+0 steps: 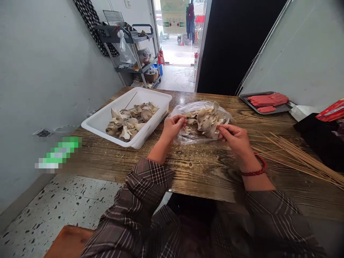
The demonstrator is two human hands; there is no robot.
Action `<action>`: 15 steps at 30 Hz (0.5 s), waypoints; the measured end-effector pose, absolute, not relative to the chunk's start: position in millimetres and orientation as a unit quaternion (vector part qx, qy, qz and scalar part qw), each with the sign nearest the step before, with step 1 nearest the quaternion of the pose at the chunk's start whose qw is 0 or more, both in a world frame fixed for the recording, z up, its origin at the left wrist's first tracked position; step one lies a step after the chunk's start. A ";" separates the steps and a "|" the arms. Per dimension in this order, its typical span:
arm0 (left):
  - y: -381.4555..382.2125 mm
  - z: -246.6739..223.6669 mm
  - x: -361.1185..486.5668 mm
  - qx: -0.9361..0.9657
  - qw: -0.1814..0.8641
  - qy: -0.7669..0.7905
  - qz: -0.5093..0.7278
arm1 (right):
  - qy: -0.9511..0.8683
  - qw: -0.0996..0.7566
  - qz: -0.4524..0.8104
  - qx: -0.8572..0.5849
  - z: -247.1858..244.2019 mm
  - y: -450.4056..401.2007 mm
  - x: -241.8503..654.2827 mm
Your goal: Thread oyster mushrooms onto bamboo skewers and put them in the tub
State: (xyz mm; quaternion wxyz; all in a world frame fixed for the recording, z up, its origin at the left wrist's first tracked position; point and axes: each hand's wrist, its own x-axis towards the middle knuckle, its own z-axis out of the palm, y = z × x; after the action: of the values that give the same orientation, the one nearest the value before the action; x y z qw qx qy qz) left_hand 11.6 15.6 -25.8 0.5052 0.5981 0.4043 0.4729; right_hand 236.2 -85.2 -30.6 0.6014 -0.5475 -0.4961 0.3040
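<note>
A clear plastic bag (185,138) lies spread on the table with a heap of pale grey oyster mushrooms (206,120) on it. At the left edge of the heap, my left hand (173,129) is closed in a pinch; whatever is between its fingertips is too small to make out. My right hand (236,138), with a red cord bracelet at the wrist, pinches the edge of an oyster mushroom on the heap's right side. Left of the bag stands a white plastic tub (153,134) holding more oyster mushrooms (130,123), with a thin stick (130,100) poking up.
Bamboo skewers (298,154) lie loose on the wooden table (199,175) at right. Behind them is a dark tray (281,108) of red sausage-like pieces (268,99). A black bag (317,136) sits at the right edge. A shelf cart (134,39) stands beyond, near the doorway.
</note>
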 end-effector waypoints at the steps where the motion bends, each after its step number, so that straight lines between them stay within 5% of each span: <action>1: 16.8 -27.6 11.3 0.642 0.452 0.421 0.454 | -0.484 0.616 0.300 -0.544 -28.7 -85.3 236.4; 8: 16.7 -40.7 9.2 0.864 0.073 0.439 0.234 | -0.458 0.648 0.298 -0.530 -24.0 -85.8 234.6; 15: 13.9 -42.5 7.4 0.860 0.054 0.453 0.229 | -0.493 0.614 0.290 -0.545 -26.2 -86.6 236.1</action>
State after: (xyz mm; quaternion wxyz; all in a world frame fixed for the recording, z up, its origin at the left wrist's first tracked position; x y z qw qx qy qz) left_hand 7.4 13.9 -42.5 0.0537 0.8597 0.4534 0.2291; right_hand 236.1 -86.6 -26.2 0.6135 -0.5445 -0.4928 0.2901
